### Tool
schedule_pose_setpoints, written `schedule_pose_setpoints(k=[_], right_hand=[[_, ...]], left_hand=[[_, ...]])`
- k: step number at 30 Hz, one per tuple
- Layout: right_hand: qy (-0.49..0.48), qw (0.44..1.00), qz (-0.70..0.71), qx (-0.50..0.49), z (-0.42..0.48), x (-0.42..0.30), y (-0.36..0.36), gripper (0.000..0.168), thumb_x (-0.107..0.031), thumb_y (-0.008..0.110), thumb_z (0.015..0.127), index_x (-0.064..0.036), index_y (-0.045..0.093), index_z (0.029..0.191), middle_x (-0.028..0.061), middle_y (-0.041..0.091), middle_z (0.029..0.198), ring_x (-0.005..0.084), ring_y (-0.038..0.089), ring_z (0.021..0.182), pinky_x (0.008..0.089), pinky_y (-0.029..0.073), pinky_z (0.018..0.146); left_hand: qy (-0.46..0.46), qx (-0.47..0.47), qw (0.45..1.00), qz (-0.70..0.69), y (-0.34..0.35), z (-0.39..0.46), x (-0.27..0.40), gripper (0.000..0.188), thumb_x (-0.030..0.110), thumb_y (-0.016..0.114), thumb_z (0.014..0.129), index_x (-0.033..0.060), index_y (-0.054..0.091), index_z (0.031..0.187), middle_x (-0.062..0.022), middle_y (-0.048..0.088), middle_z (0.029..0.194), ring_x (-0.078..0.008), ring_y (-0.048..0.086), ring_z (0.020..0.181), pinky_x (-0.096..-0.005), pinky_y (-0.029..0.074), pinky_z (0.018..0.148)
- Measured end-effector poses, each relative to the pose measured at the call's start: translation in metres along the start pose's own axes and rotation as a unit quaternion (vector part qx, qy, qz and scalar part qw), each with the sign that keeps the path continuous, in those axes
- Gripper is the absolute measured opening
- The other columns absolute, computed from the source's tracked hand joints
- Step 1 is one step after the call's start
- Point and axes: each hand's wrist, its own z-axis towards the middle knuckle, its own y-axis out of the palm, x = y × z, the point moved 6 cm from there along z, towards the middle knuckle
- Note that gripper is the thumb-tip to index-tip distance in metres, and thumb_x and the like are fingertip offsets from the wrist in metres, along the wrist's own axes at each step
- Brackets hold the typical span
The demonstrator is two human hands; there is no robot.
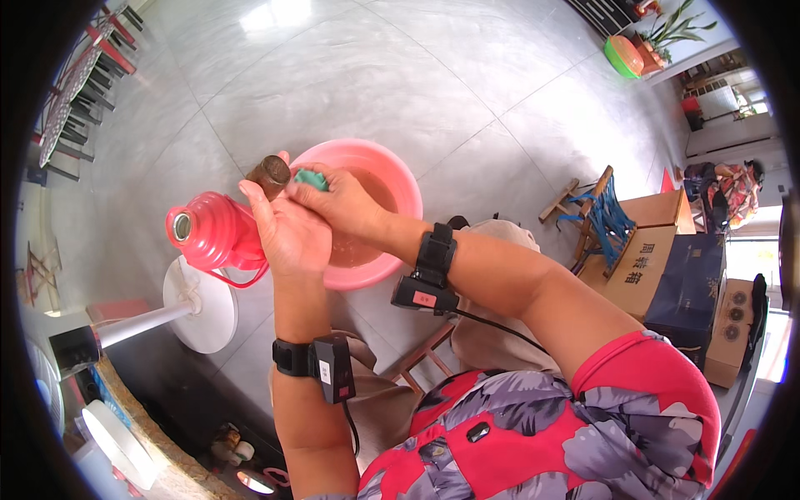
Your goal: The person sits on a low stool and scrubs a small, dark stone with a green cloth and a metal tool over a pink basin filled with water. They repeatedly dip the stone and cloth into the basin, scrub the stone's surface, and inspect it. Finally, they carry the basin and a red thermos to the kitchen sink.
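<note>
My left hand (294, 234) is turned palm up and holds a brown stopper (270, 177), seemingly cork, between thumb and fingers. Pinched in my right hand (347, 203) is a crumpled green cloth or scrubber (311, 179), close beside the stopper. Both hands are over the left side of a pink plastic basin (409, 197) that holds cloudy brownish water (356, 250). Left of my left hand is a red vacuum flask (219, 225) with a ribbed shoulder and a handle. Its metallic-looking mouth (181, 227) is uncovered.
A fan or stand with a round white base (209, 312) is just below the flask. Cardboard boxes (650, 262) and a folding stool with blue straps (603, 219) are at the right. Stools and a table (69, 112) line the far left. A cable (500, 328) trails from my right wrist device.
</note>
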Motion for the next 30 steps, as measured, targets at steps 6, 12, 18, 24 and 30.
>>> schedule_pose_setpoints(k=[6,12,18,24,30], right_hand=[[-0.024,0.991,-0.116,0.057,0.004,-0.006,-0.008,0.018,-0.011,0.059,0.084,-0.001,0.057,0.099,0.0069,0.06,0.082,0.0109,0.058,0.075,0.027,0.049,0.065],[0.061,0.997,-0.045,0.008,0.017,-0.005,-0.015,0.016,-0.006,0.053,0.085,-0.004,0.06,0.099,0.0047,0.057,0.074,0.0097,0.054,0.062,0.0246,0.046,0.057],[0.023,0.998,-0.064,0.003,0.023,-0.017,-0.011,0.016,-0.012,0.055,0.087,-0.004,0.06,0.1,0.0025,0.053,0.069,0.0076,0.046,0.058,0.0243,0.04,0.052],[-0.021,0.992,-0.127,-0.008,0.032,-0.019,-0.003,0.022,-0.021,0.058,0.088,0.0,0.058,0.094,0.0018,0.052,0.064,0.0076,0.043,0.057,0.0249,0.039,0.053],[-0.036,0.988,-0.146,-0.021,0.033,-0.017,0.004,0.034,-0.032,0.058,0.088,0.002,0.059,0.085,0.0051,0.057,0.066,0.0114,0.048,0.061,0.0287,0.043,0.058]], left_hand=[[0.035,-0.011,0.997,0.063,0.013,0.003,0.014,0.035,0.039,0.05,0.091,0.0084,0.052,0.108,-0.0041,0.052,0.111,-0.0171,0.045,0.106,-0.0351,0.033,0.096],[0.004,0.066,0.974,0.218,-0.006,0.007,0.024,0.036,0.031,0.059,0.086,0.01,0.049,0.114,-0.0045,0.053,0.117,-0.0159,0.042,0.116,-0.0398,0.026,0.099],[0.002,0.17,0.941,0.293,-0.018,-0.002,0.037,0.041,0.023,0.064,0.082,0.009,0.046,0.117,-0.0056,0.056,0.111,-0.0191,0.049,0.11,-0.0391,0.027,0.097],[-0.02,0.144,0.941,0.307,-0.026,-0.001,0.038,0.041,0.021,0.063,0.082,0.0085,0.046,0.117,-0.0042,0.057,0.103,-0.0182,0.053,0.1,-0.0337,0.037,0.085],[-0.034,0.113,0.943,0.311,-0.025,-0.001,0.036,0.041,0.02,0.062,0.082,0.007,0.046,0.117,-0.0049,0.056,0.105,-0.0203,0.054,0.101,-0.0325,0.038,0.084]])
